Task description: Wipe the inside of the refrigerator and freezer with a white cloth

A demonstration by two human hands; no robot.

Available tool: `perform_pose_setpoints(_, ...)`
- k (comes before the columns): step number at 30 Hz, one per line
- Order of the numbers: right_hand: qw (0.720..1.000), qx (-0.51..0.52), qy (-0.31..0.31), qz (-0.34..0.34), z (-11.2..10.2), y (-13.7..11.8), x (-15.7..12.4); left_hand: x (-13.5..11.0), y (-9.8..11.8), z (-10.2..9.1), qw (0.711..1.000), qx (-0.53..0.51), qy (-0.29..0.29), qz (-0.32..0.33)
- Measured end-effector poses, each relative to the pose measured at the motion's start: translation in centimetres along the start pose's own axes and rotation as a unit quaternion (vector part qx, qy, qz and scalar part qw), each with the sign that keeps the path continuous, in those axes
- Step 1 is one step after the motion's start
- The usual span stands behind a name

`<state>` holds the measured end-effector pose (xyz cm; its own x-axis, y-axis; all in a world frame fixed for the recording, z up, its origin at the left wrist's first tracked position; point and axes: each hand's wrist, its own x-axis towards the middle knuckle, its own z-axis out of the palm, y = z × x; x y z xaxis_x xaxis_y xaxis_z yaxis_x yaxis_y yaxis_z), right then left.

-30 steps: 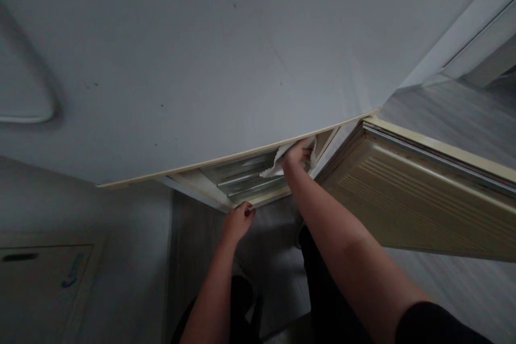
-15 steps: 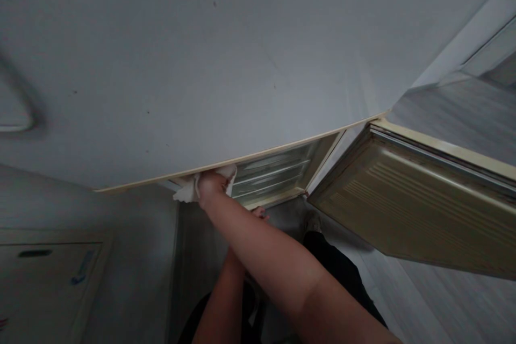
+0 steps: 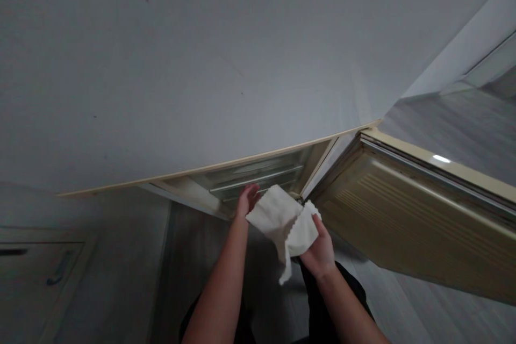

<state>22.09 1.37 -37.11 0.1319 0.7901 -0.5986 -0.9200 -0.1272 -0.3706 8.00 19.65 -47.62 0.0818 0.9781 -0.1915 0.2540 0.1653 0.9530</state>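
Pale panel point(image 3: 242, 54): A broad surface with a few dark specks looms over the scene, its beige edge point(image 3: 226, 166) overhanging the opening; a hand raised carelessly could knock against it.

Floor point(image 3: 419, 306): Grey, grained boards stretch behind and below, the spot a dropped cloth would likely land.

Door point(image 3: 407, 215): Swung wide to the right, its ribbed inner face shows; a bump from the right arm could set it moving, perhaps toward the fingers.

Compartment point(image 3: 187, 189): Open under the beige edge, it shows parallel bars point(image 3: 258, 176) and a greyish, glassy-looking interior; no loose item can be made out inside, and its depths are too dim to read.

Hatch point(image 3: 40, 290): Shut at lower left, with a dark slot and a blue mark; its contents are hidden.

Cloth point(image 3: 278, 214): White and scallop-edged, it hangs half-folded between the hands, in front of the compartment; its drooping corner could snag on a bar or slip loose if the hold is light.

Right hand point(image 3: 320, 244): Pinches the cloth's right side, thumb on top.

Left hand point(image 3: 247, 201): Fingers loosely curved at the cloth's left edge; whether they grip it cannot be told, so that side may sag.
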Motion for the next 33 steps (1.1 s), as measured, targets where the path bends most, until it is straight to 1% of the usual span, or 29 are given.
perform_pose_setpoints(1,1.000,0.003,0.024,-0.018,-0.8,-0.3,0.2,0.2,0.1,0.2,0.998,-0.061,-0.003,-0.028)
perform_pose_setpoints(3,0.998,0.009,0.044,-0.033,-1.4,-0.6,0.9,0.1,0.3,0.6,0.983,-0.167,-0.004,-0.072)
perform_pose_setpoints(6,0.999,0.019,0.031,-0.024,-1.1,-0.2,2.1,-0.5,0.7,1.1,0.950,-0.291,0.005,-0.114)
perform_pose_setpoints(9,0.998,0.048,0.019,-0.020,-1.0,0.5,2.9,-1.2,1.0,1.5,0.916,-0.374,0.023,-0.144)
perform_pose_setpoints(11,0.997,0.071,0.019,-0.021,-1.1,0.9,3.3,-1.8,1.1,1.8,0.898,-0.404,0.044,-0.166)
perform_pose_setpoints(14,0.995,0.093,0.021,-0.022,-1.2,1.0,3.7,-3.2,1.1,2.3,0.882,-0.418,0.077,-0.203)
perform_pose_setpoints(16,0.994,0.098,0.029,-0.026,-1.2,0.8,3.9,-4.7,1.0,2.6,0.876,-0.414,0.092,-0.229)
perform_pose_setpoints(21,0.990,0.110,0.065,-0.053,-1.1,0.3,4.0,-9.9,0.1,3.5,0.861,-0.400,0.106,-0.297)
perform_pose_setpoints(24,0.988,0.121,0.083,-0.053,-1.0,0.3,4.0,-13.1,-0.2,3.7,0.854,-0.395,0.119,-0.317)
perform_pose_setpoints(27,0.988,0.115,0.085,-0.052,-0.8,0.4,4.0,-15.7,-0.4,3.6,0.850,-0.387,0.128,-0.333)
perform_pose_setpoints(30,0.988,0.111,0.092,-0.051,-0.5,0.6,4.0,-17.3,-0.5,3.4,0.848,-0.377,0.131,-0.349)
perform_pose_setpoints(33,0.987,0.114,0.104,-0.041,0.0,0.7,4.0,-18.2,-0.8,3.3,0.849,-0.365,0.128,-0.361)
